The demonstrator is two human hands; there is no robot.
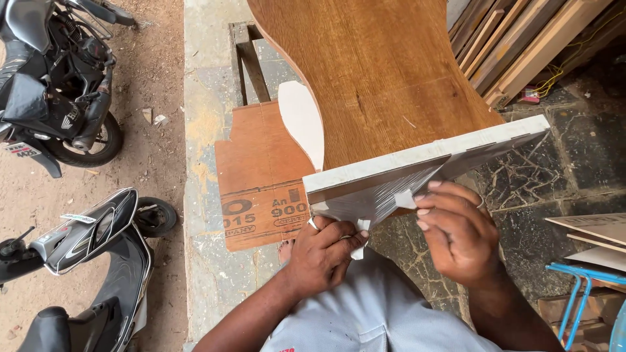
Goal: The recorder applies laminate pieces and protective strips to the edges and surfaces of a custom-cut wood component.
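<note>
A white-edged laminated board (417, 160) lies across the near end of a curved brown wooden panel (385, 72). A clear protective film (385, 192) is partly pulled off the board's near face. My left hand (324, 251) grips the board's near-left corner, pinching a flap of film. My right hand (456, 231) pinches a torn white piece of the film at the board's lower edge, fingers curled.
A brown plywood offcut (261, 179) and a white curved cut-out (303, 120) lie on the floor at left. Two motorbikes (65, 85) stand on the dirt at far left. Wooden planks (521, 39) lean at top right. A blue metal frame (583, 293) stands at lower right.
</note>
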